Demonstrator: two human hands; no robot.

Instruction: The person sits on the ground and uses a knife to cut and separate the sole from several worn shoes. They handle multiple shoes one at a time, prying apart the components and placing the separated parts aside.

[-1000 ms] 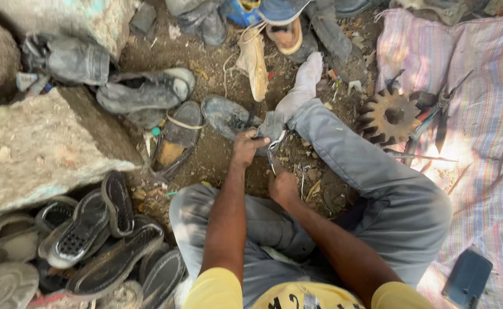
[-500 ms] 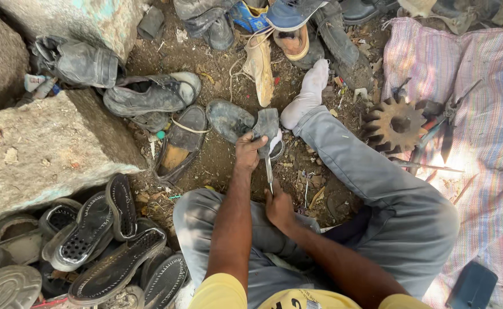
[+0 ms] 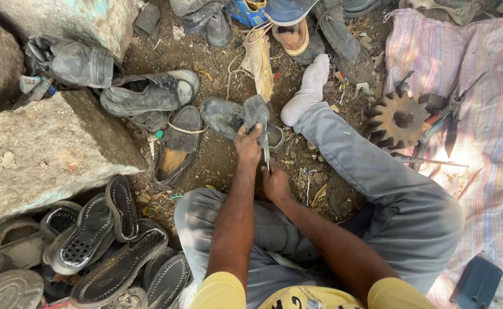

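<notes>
Left hand (image 3: 248,140): fingers closed on the upper of a worn grey leather shoe (image 3: 237,117), pinching its folded flap; shoe lying on its side on the dirt ground (image 3: 217,166), just beyond the fingertips.
Right hand (image 3: 274,182): fingers closed round the handle of a thin metal blade (image 3: 266,153); blade pointing away from the palm, its tip against the shoe where the left fingers grip; exact contact point too small to tell.
Beyond the left fingers: dusty black lace-up shoe (image 3: 148,94); just nearer, an open-topped dark shoe with tan insole (image 3: 177,146).
Beyond both hands: tan leather upper piece (image 3: 260,60), upright among scattered footwear.
To the right of the right fingers: own leg in grey trousers (image 3: 377,177), ending in a white sock (image 3: 308,91).
Well right of that: rusty toothed gear wheel (image 3: 399,119) on a striped pink cloth (image 3: 492,131), thin metal tools beside it.
Left of the left forearm: large pale stone block (image 3: 39,154); nearer the body, a heap of black rubber soles (image 3: 97,246).
</notes>
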